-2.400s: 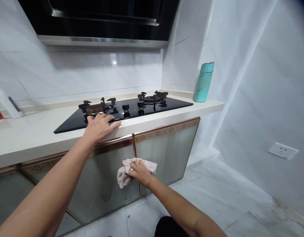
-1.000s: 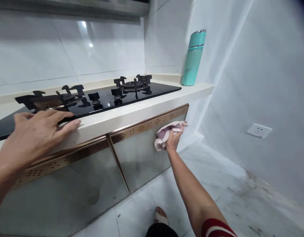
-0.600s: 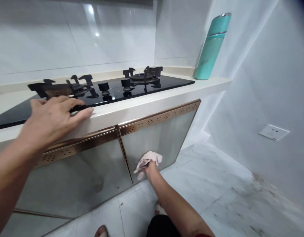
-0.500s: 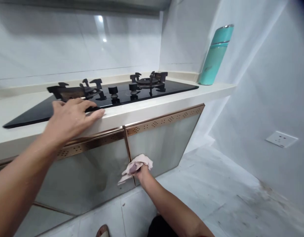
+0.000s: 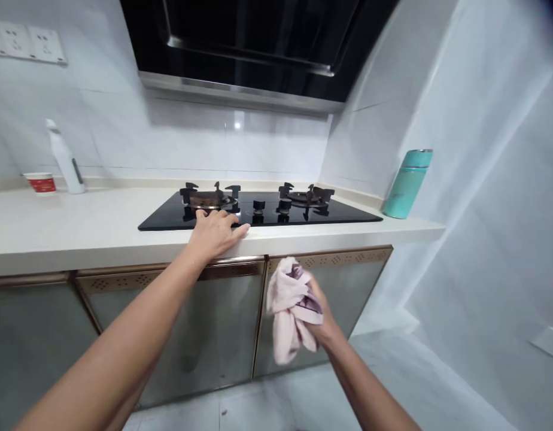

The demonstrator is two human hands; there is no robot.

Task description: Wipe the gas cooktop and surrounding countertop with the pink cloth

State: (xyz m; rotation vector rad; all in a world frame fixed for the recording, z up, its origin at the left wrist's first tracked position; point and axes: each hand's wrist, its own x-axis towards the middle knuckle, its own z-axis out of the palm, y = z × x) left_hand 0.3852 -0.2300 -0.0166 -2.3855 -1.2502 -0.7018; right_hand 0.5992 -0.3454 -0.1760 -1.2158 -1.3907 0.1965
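Observation:
My left hand (image 5: 215, 233) rests on the front edge of the white countertop (image 5: 106, 224), fingers spread over the near rim of the black gas stove (image 5: 348, 214). In my right hand (image 5: 320, 308) is a bunched pale pink cloth (image 5: 288, 299) with a darker purple patch, hanging in front of the cabinet doors. My fingers are partly hidden behind its folds. Behind the cloth are the glass cabinet door (image 5: 352, 302) on the right and another cabinet door (image 5: 209, 326) to its left, both with copper-coloured perforated trim.
A teal bottle (image 5: 406, 185) stands at the counter's right end. At the far left are a white spray bottle (image 5: 66, 158) and a red-and-white paper cup (image 5: 40, 182). A black range hood (image 5: 249, 42) overhangs the stove; a wall (image 5: 496, 227) bounds the right side.
My right hand has lifted the cloth up and away from the lower part of the cabinet doors. My left hand stays on the counter edge. My view has tilted up and shifted left.

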